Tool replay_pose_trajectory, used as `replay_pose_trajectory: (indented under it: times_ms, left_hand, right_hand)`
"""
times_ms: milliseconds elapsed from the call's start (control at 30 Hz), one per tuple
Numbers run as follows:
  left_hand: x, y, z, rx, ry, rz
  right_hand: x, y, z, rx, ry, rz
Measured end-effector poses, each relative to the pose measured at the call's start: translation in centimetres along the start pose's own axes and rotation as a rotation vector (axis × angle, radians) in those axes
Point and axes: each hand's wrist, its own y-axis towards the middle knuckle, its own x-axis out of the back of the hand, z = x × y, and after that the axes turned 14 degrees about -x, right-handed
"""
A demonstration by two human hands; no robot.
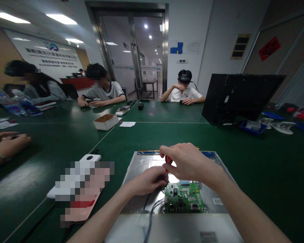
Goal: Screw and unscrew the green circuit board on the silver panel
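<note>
- Here's the board (184,199), green, lying flat on the silver panel (136,172), a little right of the middle at the near end of the table (111,202).
- Look at that board: small dark chips and pale parts dotted across it, black sockets at its near left, a metal-rimmed connector near its near right, and a blue-and-white piece at its far edge.
- The panel shines brightly under the lights, its near part paler and hazier, with 1 grey label at the near right and a blue strip (148,153) running along the far edge, partly behind the right hand.
- Up top, the right hand (188,162) has its fingers curled tight around the red and black screwdriver (168,160), held roughly upright just beyond the board's far left corner.
- And the left hand (153,180) is low over the panel, fingers drawn in narrow beside the screwdriver's lower end; whether they pinch anything, I cannot tell.
- Dark cables (150,221) curve from the board's left side towards the near edge.
- Over on the left, a white device (88,162) lies beside a pink one (98,179), both partly pixelated.
- Farther out, an open box (105,122) sits left, a black monitor (240,98) stands right, and 3 people sit at the far side; another person's hands (12,146) show at the left edge.
</note>
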Motion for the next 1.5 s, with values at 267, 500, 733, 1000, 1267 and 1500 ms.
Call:
replay_pose_trajectory:
  times_ms: [267, 500, 733, 1000, 1267, 1500]
  left_hand:
    - [0.1, 0.1, -0.7, 0.004, 0.024, 0.006]
    - [0.2, 0.2, -1.0, 0.020, 0.049, 0.015]
    - [0.4, 0.1, -1.3, 0.024, 0.077, 0.012]
    - [0.2, 0.1, -0.8, -0.011, 0.025, 0.003]
    - [0.3, 0.1, -1.3, 0.023, 0.089, 0.002]
    - [0.5, 0.1, -1.2, 0.001, 0.078, -0.002]
  right_hand:
    - [-0.3, 0.1, -0.1, 0.001, -0.008, -0.026]
    - [-0.1, 0.0, -0.1, -0.006, -0.018, -0.024]
    - [-0.1, 0.1, 0.0, -0.027, -0.063, -0.046]
    - [0.0, 0.0, 0.1, 0.002, 0.025, -0.006]
    - [-0.5, 0.4, -0.1, -0.008, 0.009, -0.043]
    - [0.3, 0.2, -0.4, -0.007, 0.040, -0.015]
